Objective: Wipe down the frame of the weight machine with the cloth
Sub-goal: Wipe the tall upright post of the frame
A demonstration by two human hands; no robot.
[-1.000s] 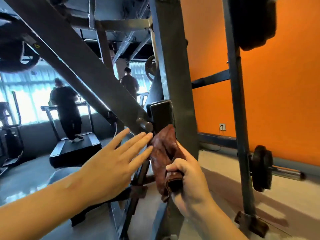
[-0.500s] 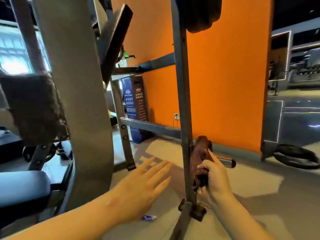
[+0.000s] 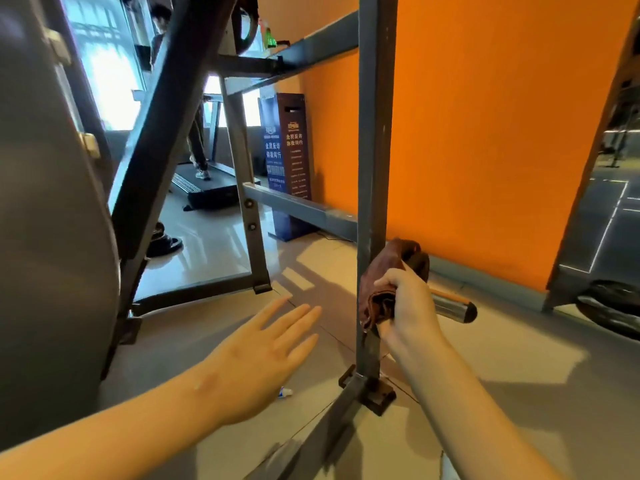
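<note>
The right hand is curling its fingers round the brown cloth, pressing it to the upright post low down. The left hand is hovering nearby, fingers spread, holding nothing. The knuckles are probably risking a knock on the chrome peg jutting right, where the bunched cloth could snag. The crossbar above and foot plate below are bounding the stroke.

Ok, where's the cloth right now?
In the head view, right of centre: the cloth is bunched in the right hand, against the lower part of the grey upright post, beside the steel peg.
</note>
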